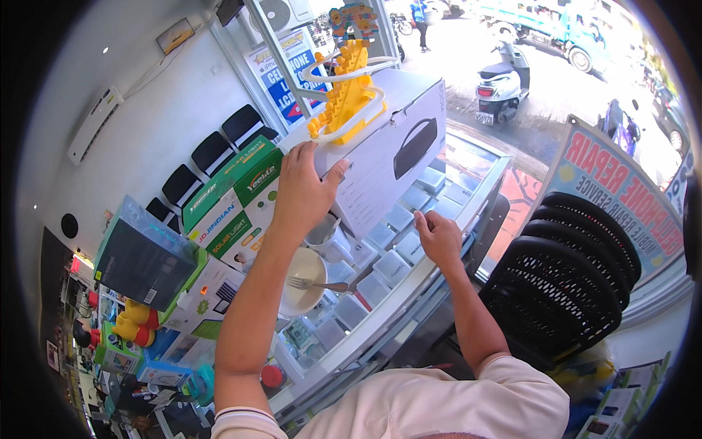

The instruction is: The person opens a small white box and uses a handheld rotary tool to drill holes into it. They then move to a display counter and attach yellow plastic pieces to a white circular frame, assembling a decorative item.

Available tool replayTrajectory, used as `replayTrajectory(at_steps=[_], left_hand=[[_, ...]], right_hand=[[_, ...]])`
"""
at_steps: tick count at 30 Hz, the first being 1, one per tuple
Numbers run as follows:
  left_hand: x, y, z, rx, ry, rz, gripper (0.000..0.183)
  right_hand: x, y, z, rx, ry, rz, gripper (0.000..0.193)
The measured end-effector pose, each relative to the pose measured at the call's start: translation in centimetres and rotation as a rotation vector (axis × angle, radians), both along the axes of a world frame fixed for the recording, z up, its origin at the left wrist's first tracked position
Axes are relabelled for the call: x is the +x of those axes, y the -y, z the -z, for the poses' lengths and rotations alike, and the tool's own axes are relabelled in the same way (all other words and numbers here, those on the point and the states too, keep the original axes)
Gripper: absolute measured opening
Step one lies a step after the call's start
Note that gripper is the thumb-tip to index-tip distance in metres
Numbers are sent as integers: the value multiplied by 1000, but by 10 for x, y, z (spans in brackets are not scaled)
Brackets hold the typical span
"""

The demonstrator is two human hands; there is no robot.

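Note:
A white cardboard box (395, 157) with a dark oval device printed on its side stands on the glass counter. My left hand (311, 186) grips its near left corner, fingers over the top edge and thumb on the printed side. On top of the box, just beyond those fingertips, stands a yellow toy staircase (346, 95) with a looping white track. My right hand (440, 238) hovers over the counter by the box's lower right side, apart from it. Its fingers are curled, and nothing shows in them.
Below the box are a white mug (330, 240) and a cream bowl (296, 298) with a fork (318, 284). Small clear cases fill the glass counter (409, 296). A green-and-white carton (232, 196) stands left; stacked black chairs (563, 278) stand right.

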State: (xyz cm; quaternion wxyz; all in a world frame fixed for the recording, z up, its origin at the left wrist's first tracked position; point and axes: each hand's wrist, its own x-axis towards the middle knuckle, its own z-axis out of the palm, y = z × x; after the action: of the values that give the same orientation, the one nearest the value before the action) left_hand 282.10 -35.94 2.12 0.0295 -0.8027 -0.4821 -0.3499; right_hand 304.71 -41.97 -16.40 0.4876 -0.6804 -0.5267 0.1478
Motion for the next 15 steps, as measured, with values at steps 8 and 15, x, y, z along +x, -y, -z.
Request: replayTrajectory(at_steps=[8,15], left_hand=[[12,-64,-4,-225,14,-37,84],[19,-75,-6,-268,-80,-173,89]], right_hand=[[28,-32,-37,223,-380,-109,38],[57,-128,-137,493,135,-126,39]])
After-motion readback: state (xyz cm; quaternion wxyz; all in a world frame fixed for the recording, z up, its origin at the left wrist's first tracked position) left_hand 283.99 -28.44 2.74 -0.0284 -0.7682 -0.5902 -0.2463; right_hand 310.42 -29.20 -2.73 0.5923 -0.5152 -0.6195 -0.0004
